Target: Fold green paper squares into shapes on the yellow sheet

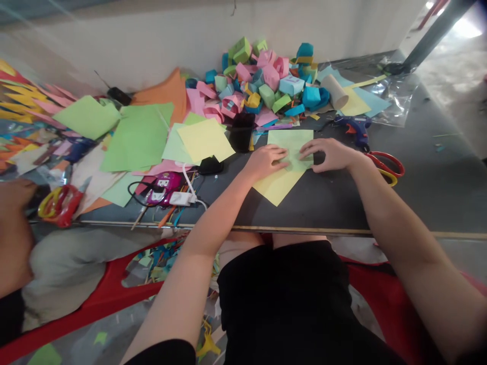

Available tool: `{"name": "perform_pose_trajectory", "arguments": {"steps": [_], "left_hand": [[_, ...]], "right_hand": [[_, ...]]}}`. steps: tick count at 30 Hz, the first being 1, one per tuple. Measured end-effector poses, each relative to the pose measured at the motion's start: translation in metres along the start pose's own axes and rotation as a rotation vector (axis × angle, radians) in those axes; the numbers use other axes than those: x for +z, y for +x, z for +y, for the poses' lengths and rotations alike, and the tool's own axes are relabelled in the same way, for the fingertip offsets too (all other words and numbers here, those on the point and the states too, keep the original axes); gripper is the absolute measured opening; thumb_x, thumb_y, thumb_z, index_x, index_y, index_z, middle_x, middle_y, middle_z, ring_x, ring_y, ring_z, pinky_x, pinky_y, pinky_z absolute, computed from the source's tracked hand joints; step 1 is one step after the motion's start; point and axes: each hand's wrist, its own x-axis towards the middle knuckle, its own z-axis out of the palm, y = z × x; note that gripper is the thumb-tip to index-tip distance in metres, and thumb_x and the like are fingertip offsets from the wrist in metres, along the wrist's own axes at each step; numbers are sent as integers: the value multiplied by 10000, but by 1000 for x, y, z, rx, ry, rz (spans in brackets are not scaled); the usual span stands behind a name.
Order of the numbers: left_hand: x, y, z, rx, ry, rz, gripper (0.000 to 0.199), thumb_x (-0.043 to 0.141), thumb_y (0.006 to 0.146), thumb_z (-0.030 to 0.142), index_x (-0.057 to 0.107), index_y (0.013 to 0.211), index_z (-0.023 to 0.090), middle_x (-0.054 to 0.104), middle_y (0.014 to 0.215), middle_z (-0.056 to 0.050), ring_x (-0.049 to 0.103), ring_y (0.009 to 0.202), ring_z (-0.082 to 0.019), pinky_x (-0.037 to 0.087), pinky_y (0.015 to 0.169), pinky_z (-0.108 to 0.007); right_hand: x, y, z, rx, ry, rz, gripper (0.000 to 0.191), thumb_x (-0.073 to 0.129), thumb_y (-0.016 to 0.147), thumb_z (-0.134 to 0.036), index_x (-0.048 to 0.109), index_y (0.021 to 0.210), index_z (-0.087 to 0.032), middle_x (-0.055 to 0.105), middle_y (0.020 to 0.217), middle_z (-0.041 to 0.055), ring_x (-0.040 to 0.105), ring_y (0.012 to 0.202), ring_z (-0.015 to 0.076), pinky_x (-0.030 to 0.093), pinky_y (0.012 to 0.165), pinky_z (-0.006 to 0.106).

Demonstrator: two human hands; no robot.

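Observation:
A pale green sheet of paper (289, 138) lies over a yellow sheet (277, 189), whose corner points toward the table's front edge. My left hand (267, 160) rests on the left side of these sheets, fingers apart and bent. From the right, my right hand (332, 153) touches the pale green sheet with its fingertips, thumb held away from the fingers. Neither hand grips anything that I can see. Just beyond my right wrist are scissors (387, 165) with red and yellow handles, partly hidden by my forearm, and a blue glue gun (356, 129).
Behind the sheets is a heap of folded coloured paper pieces (266, 81). A cardboard tube (337, 92) lies to its right. Green sheets (137, 137), a dark phone (242, 133) and a pink power strip (164, 188) are leftward. Another person's hand (15, 197) is near other scissors (63, 205).

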Motion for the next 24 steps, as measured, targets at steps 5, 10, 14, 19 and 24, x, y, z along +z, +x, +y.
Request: {"name": "perform_pose_trajectory", "arguments": {"steps": [5,10,14,19,24], "left_hand": [[-7,-1,5,-101,10,-47,462,589,1028,462,700,1384,191,669,1462,-103,585,1390,-288,461,1201,-487],[-16,-3,9,-145,-18,-95,462,604,1020,415,648,1446,242,617,1528,-55,525,1462,-269,448,1218,-461],[-17,-2,16,-217,22,-93,462,617,1012,412,657,1437,235,622,1524,-56,511,1485,-273,449,1222,-449],[-18,-1,21,-214,69,-107,483,610,1015,412,643,1451,207,623,1520,-77,503,1497,-288,444,1224,-461],[-17,-2,18,-183,76,-100,483,631,1004,414,653,1438,202,623,1516,-82,522,1482,-289,456,1213,-458]], "right_hand": [[0,0,3,-26,34,48,223,720,784,-456,848,889,-307,745,1316,32,706,1132,329,483,1090,516],[-2,0,8,-15,116,-4,260,716,837,-542,858,873,-328,721,1389,-7,661,1283,347,456,1169,530],[-3,1,11,31,147,-60,219,744,839,-542,865,877,-363,696,1429,-56,584,1403,357,405,1244,538],[-3,1,9,69,203,-16,200,785,803,-544,864,832,-362,751,1334,-37,595,1394,367,393,1256,558],[7,2,2,110,295,139,255,795,774,-571,854,840,-332,816,1154,6,729,1183,337,519,1132,519]]}}
